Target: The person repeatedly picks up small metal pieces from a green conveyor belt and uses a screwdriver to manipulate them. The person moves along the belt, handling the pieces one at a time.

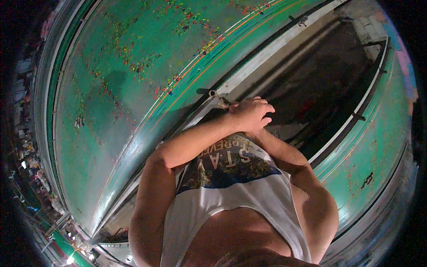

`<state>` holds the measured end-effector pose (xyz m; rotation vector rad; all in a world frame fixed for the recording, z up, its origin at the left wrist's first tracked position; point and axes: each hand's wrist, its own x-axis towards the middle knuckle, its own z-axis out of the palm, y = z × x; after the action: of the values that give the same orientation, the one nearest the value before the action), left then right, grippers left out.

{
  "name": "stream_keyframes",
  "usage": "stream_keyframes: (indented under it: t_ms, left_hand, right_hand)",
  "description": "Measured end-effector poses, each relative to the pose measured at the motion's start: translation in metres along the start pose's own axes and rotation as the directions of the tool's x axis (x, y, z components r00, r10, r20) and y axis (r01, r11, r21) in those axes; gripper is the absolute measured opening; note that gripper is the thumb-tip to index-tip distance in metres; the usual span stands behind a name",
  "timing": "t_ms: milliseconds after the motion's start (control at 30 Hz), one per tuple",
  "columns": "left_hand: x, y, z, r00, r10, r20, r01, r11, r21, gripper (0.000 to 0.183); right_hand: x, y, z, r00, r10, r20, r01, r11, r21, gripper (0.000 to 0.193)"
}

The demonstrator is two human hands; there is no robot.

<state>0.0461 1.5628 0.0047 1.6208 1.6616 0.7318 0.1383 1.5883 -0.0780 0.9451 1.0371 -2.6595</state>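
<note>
At twelve o'clock, the left hand (252, 112), loosely spread, crosses the right forearm (284, 150), right grip indeterminable: apparently idle; reaching requires uncrossing.

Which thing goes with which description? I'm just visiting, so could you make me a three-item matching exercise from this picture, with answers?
Column 1
1. Left hand
2. Sleeveless top
3. Green surface on the left

Column 2
A. Scattered with small red and yellow bits
B. Crossed in front of the right forearm, near the waist
C. White, with a dark printed panel

Right pairs: 1-B, 2-C, 3-A
</note>
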Motion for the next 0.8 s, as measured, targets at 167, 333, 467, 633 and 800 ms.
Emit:
stream_keyframes:
  t_ms: [167,333,467,633,800]
  left_hand:
    - [0.02,-0.025,0.019,0.959,-0.244,0.146,0.263,0.957,-0.125,0.043]
    - [0.042,-0.041,0.036,0.9,-0.359,0.248,0.404,0.901,-0.16,0.04]
    - [0.044,-0.04,0.042,0.957,-0.263,0.119,0.282,0.942,-0.184,0.037]
    - [0.001,-0.013,0.03,0.978,-0.205,0.045,0.21,0.951,-0.227,0.037]
    - [-0.078,0.014,-0.005,0.928,-0.08,0.365,0.247,0.864,-0.438,0.034]
  right_hand:
    - [-0.003,0.008,-0.004,1.0,0.012,0.027,-0.01,0.998,-0.057,0.023]
    - [0.0,0.014,-0.006,0.997,0.006,0.082,0.0,0.998,-0.067,0.029]
    - [0.014,0.022,-0.007,0.98,-0.188,0.062,0.196,0.88,-0.432,0.034]
    - [0.026,0.017,-0.021,0.828,-0.416,0.376,0.344,-0.154,-0.926,0.042]
    - [0.024,-0.013,-0.028,0.667,-0.484,0.567,0.257,-0.565,-0.784,0.043]
